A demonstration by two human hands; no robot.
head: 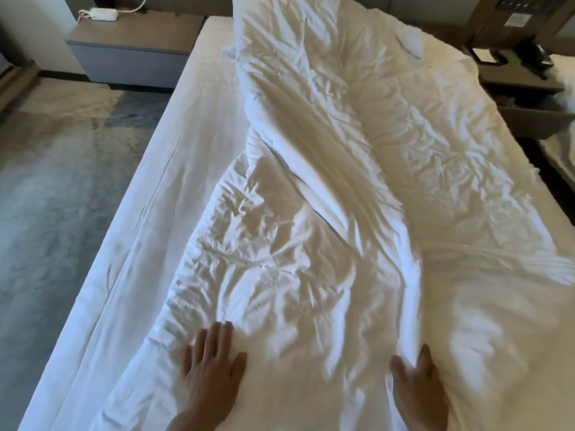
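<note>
A crumpled white duvet (pixel 326 188) lies along the bed, bunched into a long ridge that runs from the head end down toward me. My left hand (pixel 211 365) rests flat on the duvet near the foot end, fingers straight and spread. My right hand (pixel 417 390) is at the lower right, with its thumb and fingers on either side of a raised fold of the duvet; the fabric hides part of the fingers. The white bed sheet (pixel 174 169) shows bare along the left side of the mattress.
A grey bedside cabinet (pixel 130 48) with a white power strip (pixel 99 14) stands at the back left. Patterned grey carpet (pixel 53 194) lies left of the bed. A dark nightstand (pixel 525 79) with small items stands at the back right.
</note>
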